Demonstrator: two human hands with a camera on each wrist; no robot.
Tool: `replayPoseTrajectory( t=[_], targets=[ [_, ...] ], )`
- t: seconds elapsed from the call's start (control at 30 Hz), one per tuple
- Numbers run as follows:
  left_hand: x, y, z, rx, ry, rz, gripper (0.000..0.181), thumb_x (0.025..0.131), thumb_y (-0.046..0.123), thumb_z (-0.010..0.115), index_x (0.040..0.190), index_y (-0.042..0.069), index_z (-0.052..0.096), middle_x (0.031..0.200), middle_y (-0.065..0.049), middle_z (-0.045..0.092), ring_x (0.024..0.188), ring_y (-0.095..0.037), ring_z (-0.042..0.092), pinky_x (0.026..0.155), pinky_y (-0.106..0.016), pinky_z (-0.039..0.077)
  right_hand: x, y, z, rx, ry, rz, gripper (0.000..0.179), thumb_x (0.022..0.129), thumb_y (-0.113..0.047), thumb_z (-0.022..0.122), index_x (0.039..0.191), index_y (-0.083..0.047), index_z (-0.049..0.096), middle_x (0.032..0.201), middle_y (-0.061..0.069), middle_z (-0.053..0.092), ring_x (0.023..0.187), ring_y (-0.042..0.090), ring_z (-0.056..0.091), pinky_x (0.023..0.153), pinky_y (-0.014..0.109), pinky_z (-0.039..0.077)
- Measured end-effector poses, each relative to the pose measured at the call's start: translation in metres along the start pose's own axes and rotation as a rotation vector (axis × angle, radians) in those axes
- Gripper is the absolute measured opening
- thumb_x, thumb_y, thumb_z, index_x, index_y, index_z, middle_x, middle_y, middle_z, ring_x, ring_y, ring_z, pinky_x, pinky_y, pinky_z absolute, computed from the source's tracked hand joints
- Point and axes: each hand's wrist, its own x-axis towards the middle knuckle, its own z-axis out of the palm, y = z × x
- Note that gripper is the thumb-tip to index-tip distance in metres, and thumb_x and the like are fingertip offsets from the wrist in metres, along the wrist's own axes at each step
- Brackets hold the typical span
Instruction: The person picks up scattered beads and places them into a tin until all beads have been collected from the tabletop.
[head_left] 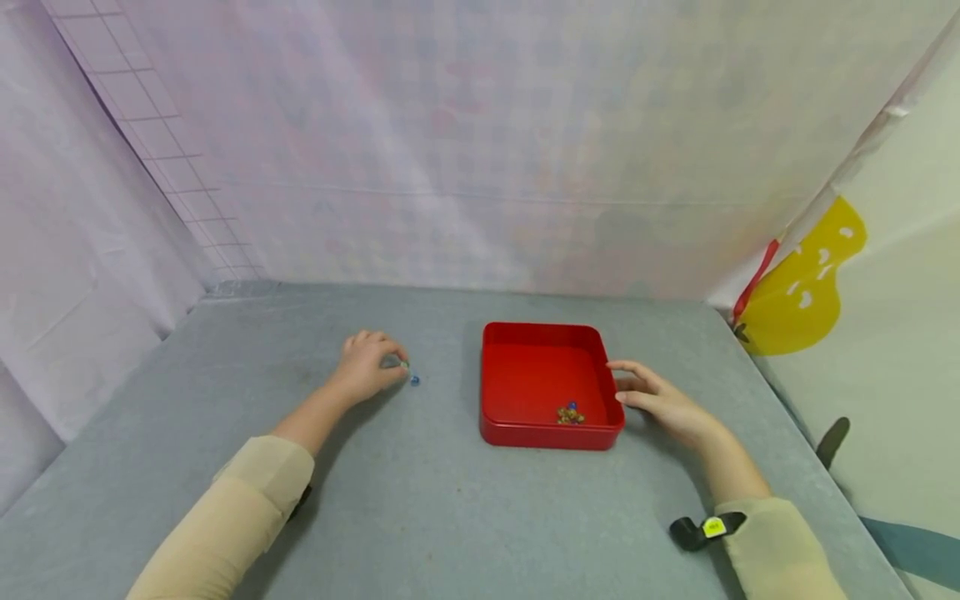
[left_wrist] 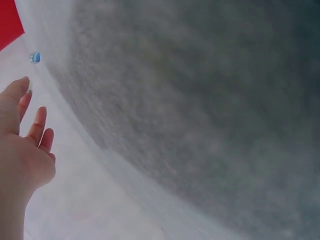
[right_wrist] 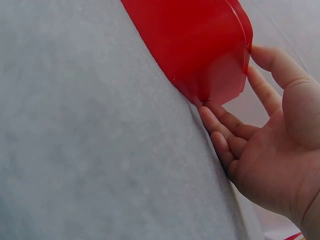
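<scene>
My left hand [head_left: 369,367] pinches a small glassy marble [head_left: 405,364] between thumb and forefinger, low over the grey tabletop. Most of that marble is hidden by the fingertips; a clear sliver shows in the left wrist view. Just beyond those fingers lies a clear-and-blue marble [left_wrist: 35,57] on the cloth. A square red tin [head_left: 551,435] stands to the right of it. Against the tin's right wall rests my right hand [head_left: 667,407], its extended fingers and thumb touching the outside and rim. Inside the tin's near right corner sit several gold-coloured pieces [head_left: 568,416] and a blue marble [head_left: 573,405].
Grey cloth covers the table [head_left: 420,517]. Pale curtains hang behind the table and along both sides; the right one carries a yellow print [head_left: 806,292]. A black wrist camera [head_left: 693,533] is strapped to the right forearm.
</scene>
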Motion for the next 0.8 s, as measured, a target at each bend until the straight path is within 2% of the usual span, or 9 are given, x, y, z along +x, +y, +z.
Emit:
replayPoseTrajectory(
  t=[0.4, 0.67, 0.8],
  targets=[
    [0.0, 0.009, -0.001, -0.04, 0.033, 0.006, 0.014, 0.087, 0.022, 0.073, 0.099, 0.015, 0.07, 0.106, -0.006, 0.058, 0.108, -0.031, 0.045, 0.099, -0.053, 0.023, 0.001, 0.0, -0.001, -0.002, -0.004, -0.01, 0.054, 0.097, -0.018, 0.056, 0.144, -0.005, 0.034, 0.138, 0.028, 0.041, 0.123, 0.039, 0.039, 0.103, 0.06, 0.023],
    [0.002, 0.017, 0.004, -0.03, 0.076, 0.08, 0.014, 0.085, 0.02, 0.074, 0.097, 0.014, 0.071, 0.102, -0.005, 0.06, 0.103, -0.029, 0.048, 0.095, -0.051, 0.027, 0.001, -0.001, 0.001, 0.0, -0.009, -0.021, 0.053, 0.098, -0.017, 0.056, 0.143, -0.004, 0.034, 0.138, 0.029, 0.042, 0.122, 0.038, 0.041, 0.103, 0.06, 0.024],
    [0.001, 0.021, 0.004, -0.046, 0.086, 0.098, 0.015, 0.084, 0.019, 0.075, 0.097, 0.013, 0.071, 0.101, -0.005, 0.061, 0.103, -0.029, 0.048, 0.094, -0.051, 0.028, 0.0, -0.001, 0.002, -0.004, -0.007, -0.024, 0.053, 0.097, -0.017, 0.056, 0.143, -0.003, 0.034, 0.137, 0.03, 0.042, 0.12, 0.036, 0.042, 0.102, 0.058, 0.025]
  ],
)
